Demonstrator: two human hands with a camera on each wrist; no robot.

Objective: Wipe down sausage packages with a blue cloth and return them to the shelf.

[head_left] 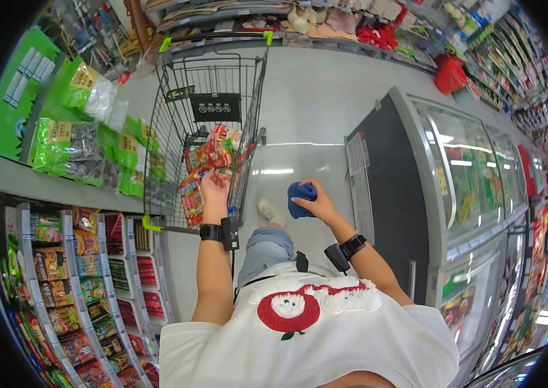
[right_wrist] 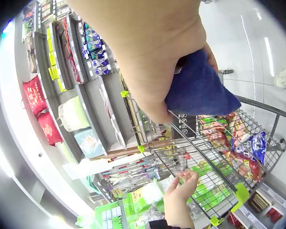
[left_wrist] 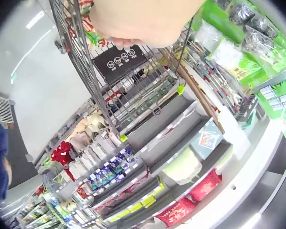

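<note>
My right hand (head_left: 318, 203) grips a bundle of rolled dark blue cloth (head_left: 302, 198), thumb on the near side, out to the right of the shopping cart. Close up in the right wrist view, the cloth (right_wrist: 200, 88) hangs from the fingers in a soft, pointed fold. Over the cart (head_left: 187, 139), my left hand (head_left: 214, 192) is raised with loosely bent fingers and nothing visible in it. Red snack bags (head_left: 209, 154) lie in the cart just beyond that hand. A blue packet (right_wrist: 252, 145) lies among them in the right wrist view.
Green-and-clear bags of dried goods (head_left: 70, 145) are heaped on a display at left, above shelves of packaged snacks (head_left: 54, 284). A glass-topped freezer cabinet (head_left: 474, 161) stands at right. Grey tiled floor (head_left: 300, 97) runs between cart and freezer toward stocked shelves (head_left: 332, 29).
</note>
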